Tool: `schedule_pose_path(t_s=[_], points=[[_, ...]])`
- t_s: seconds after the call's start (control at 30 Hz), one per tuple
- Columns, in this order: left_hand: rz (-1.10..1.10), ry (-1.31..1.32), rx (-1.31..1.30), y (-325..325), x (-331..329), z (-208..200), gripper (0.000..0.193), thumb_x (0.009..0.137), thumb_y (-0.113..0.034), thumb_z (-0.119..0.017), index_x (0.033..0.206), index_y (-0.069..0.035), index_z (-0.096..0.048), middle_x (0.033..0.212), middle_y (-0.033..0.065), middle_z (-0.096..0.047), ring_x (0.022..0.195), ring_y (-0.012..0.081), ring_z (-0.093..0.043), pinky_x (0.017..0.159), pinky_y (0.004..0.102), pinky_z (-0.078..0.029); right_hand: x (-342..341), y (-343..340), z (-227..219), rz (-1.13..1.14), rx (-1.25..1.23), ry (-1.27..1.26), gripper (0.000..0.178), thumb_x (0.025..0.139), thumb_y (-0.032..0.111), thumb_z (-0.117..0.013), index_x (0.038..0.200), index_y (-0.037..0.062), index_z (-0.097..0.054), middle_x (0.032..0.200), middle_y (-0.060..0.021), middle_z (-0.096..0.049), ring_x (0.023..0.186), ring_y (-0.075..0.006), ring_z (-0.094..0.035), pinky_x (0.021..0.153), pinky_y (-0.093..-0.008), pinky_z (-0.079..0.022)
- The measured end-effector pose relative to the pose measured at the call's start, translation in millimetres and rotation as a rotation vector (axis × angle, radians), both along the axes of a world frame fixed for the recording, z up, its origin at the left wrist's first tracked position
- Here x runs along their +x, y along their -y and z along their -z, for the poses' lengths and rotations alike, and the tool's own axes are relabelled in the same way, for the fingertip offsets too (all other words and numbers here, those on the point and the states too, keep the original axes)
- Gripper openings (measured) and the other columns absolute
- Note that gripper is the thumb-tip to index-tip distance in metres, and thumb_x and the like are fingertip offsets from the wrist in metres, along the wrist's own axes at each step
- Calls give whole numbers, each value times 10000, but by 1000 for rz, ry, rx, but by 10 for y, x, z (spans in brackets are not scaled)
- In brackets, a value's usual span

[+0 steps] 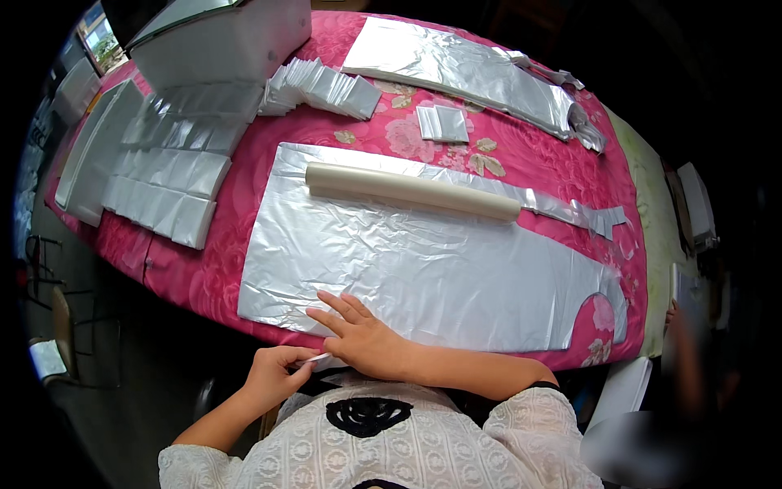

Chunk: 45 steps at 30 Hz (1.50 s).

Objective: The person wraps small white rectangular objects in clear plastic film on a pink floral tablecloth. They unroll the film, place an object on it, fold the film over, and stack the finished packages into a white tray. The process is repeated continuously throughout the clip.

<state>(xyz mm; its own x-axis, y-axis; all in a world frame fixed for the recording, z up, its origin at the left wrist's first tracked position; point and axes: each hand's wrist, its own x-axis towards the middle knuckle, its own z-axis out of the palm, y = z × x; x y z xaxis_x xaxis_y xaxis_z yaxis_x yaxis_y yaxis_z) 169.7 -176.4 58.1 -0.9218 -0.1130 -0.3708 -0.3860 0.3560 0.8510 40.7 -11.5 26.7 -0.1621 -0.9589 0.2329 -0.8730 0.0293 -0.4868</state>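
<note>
A stack of thin, shiny white plastic bags [391, 269] with cut-out handles lies flat in front of me. My right hand [358, 332] rests at its near left edge, fingers spread and stretched out over the plastic. Just below the table edge, my left hand [278, 373] pinches a small white folded piece [320, 357], probably plastic. The tip of that piece lies close to my right thumb; whether they touch I cannot tell. Across the far part of the stack lies a beige tube [411, 191].
A pink flowered cloth [208, 281] covers the table. Rows of folded white packets [167, 171] lie at left beside a white tray [98, 155] and a large plastic bin [228, 49]. More packets [322, 88], a small bundle [442, 124] and another bag stack [464, 69] lie farther back.
</note>
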Motion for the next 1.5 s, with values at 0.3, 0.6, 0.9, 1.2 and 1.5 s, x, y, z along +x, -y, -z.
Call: schedule_pose_path(t_s=[0.3, 0.6, 0.9, 1.2, 1.5], points=[[-80, -281, 56, 35, -72, 21, 366, 748, 15, -663, 1107, -13, -596, 1042, 130, -633, 906, 171, -633, 770, 267, -515, -2561, -222, -162, 918, -530, 805, 163, 822, 115, -636, 924, -13, -629, 825, -31, -647, 704, -92, -566, 637, -237, -448], [0, -225, 53, -28, -105, 18, 370, 753, 25, -646, 1117, -7, -585, 1044, 123, -632, 895, 176, -639, 783, 274, -509, -3439, -350, 181, 1531, -7, 275, 392, 706, 350, -688, 1007, 100, -656, 944, -123, -658, 936, -299, -621, 795, -388, -483], [88, -317, -44, -99, -229, 16, 347, 748, -2, -658, 1090, -13, -597, 1042, 146, -634, 901, 214, -643, 787, 289, -501, -2357, -880, -100, 841, -78, 138, 485, 748, 336, -675, 1106, 16, -601, 971, -155, -633, 932, -298, -583, 858, -394, -437], [427, -517, -347, -590, -1071, 131, 607, 751, -163, -681, 1286, -38, -422, 1362, 205, -356, 1211, 364, -417, 969, 398, -384, -537, -1459, -291, 954, 225, 171, 539, 825, 258, -613, 1265, -14, -463, 1145, -187, -520, 1042, -332, -490, 911, -390, -395], [558, -673, -474, -1416, -1586, 320, 803, 742, -402, -649, 1380, -60, -301, 1463, 281, -35, 1344, 469, -73, 1075, 495, -180, -674, -2307, 127, 827, 223, -90, 504, 880, 227, -477, 1336, 26, -396, 1431, -154, -313, 1336, -314, -259, 1086, -400, -210]])
